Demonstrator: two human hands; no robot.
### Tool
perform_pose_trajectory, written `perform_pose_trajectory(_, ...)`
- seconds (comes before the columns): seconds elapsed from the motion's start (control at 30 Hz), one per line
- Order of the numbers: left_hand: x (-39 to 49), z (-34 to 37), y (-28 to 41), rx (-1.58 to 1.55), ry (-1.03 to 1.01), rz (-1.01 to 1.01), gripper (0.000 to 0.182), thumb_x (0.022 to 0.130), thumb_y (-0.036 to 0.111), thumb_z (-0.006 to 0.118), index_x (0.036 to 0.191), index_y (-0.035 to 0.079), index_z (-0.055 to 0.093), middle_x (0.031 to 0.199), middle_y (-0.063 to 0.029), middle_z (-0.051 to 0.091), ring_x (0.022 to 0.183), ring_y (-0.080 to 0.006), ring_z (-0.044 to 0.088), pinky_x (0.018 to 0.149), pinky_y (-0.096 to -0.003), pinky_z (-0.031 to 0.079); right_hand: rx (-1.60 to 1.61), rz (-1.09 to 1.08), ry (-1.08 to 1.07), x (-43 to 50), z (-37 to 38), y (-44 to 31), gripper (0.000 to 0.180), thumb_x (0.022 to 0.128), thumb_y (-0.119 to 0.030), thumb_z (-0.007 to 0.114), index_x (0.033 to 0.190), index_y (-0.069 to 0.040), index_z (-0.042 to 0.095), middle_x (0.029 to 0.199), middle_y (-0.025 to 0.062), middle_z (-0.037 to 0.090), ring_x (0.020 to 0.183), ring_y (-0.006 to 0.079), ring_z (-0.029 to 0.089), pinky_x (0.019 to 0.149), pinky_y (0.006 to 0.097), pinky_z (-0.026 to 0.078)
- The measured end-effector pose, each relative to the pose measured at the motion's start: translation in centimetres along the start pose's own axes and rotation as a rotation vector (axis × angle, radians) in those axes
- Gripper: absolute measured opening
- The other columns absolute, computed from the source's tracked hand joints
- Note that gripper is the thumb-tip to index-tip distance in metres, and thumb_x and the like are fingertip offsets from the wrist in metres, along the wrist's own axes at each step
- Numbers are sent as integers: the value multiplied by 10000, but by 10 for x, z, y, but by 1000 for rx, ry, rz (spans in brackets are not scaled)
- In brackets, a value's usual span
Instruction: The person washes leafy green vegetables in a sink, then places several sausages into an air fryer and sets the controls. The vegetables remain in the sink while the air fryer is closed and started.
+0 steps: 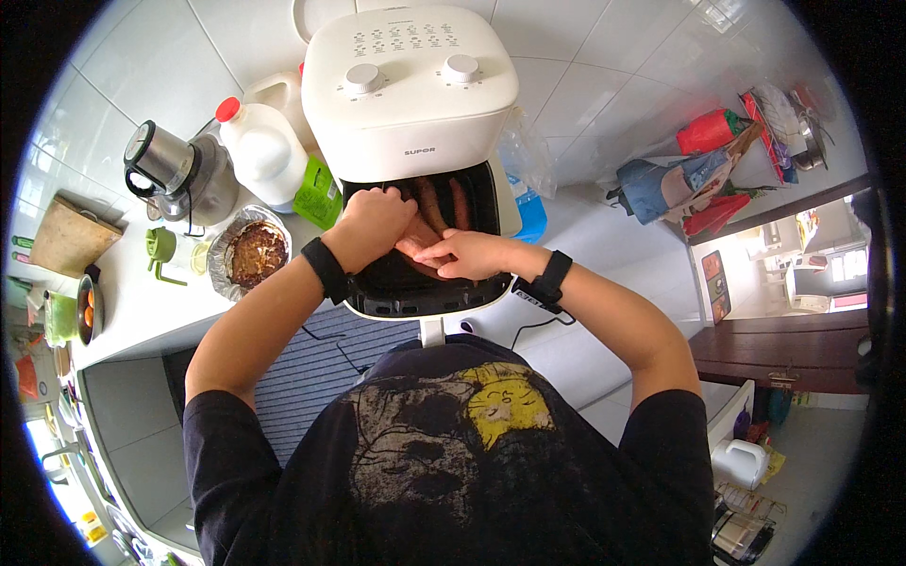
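Note:
In front of me stands a white Supor air fryer (410, 134), its black basket (382, 290) pulled out towards my body. Long reddish-brown pieces of food, apparently sweet potatoes (460, 201), lie in the back of the basket. One such sweet potato (416, 237) is between my hands over the basket. My left hand (371, 225) grips it from the left, fingers curled over its upper part. At its lower end, the fingers of my right hand (471, 255) pinch it from the right. The palms hide part of the basket floor.
A foil tray (216, 265) with browned residue sits left of the basket. Behind it are a white jug with a red cap (265, 159), a green pouch (318, 191) and a steel food chopper (205, 180). A blue container (527, 212) and plastic bag stand to the right.

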State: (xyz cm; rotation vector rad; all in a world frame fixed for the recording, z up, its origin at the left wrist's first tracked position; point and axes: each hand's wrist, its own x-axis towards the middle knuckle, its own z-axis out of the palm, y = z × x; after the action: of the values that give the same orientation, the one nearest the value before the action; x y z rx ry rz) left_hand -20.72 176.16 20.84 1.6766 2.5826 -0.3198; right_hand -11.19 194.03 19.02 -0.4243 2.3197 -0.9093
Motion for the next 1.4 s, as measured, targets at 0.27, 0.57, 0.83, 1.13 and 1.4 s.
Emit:
perform_pose_trajectory(0.27, 4, 14, -3, -91, -19, -41, 332, 791, 160, 600, 1113, 107, 538, 945, -89, 596, 837, -263, 638, 661, -356, 525, -103, 44, 33, 4, 5, 0, 434, 758, -147, 596, 1190, -193, 596, 990, 130, 628, 1025, 335, 511, 891, 391, 430)
perform_pose_trajectory(0.57, -5, 28, -9, -312, 34, -64, 395, 836, 154, 559, 1219, 103, 473, 965, -135, 593, 854, -313, 621, 697, -406, 517, -15, -71, 284, -28, -2, -11, 334, 771, -108, 593, 1103, -88, 619, 1070, 140, 582, 1029, 325, 543, 887, 375, 439)
perform_pose_trajectory(0.83, -5, 16, -19, -438, -167, -21, 542, 770, 159, 668, 1259, 138, 437, 924, -193, 596, 859, -365, 604, 713, -441, 501, -13, -2, 225, -32, 1, -5, 412, 798, -99, 596, 1206, -79, 546, 1203, 115, 530, 943, 257, 596, 815, 323, 482)
perform_pose_trajectory(1.13, -4, 9, -9, -367, 9, -103, 534, 773, 118, 635, 1273, 154, 453, 980, -140, 557, 903, -331, 594, 718, -415, 497, -58, -77, 251, -29, 7, -15, 308, 792, -109, 608, 1088, -26, 584, 1081, 163, 568, 1023, 320, 547, 873, 372, 443)
perform_pose_trajectory(1.4, -80, -42, 2, -551, 64, -309, 193, 822, 208, 577, 953, 74, 626, 783, -143, 604, 772, -334, 607, 653, -414, 485, 204, 11, 227, -106, 9, -20, 182, 833, -182, 585, 861, -15, 653, 832, 143, 647, 774, 295, 626, 666, 358, 483)
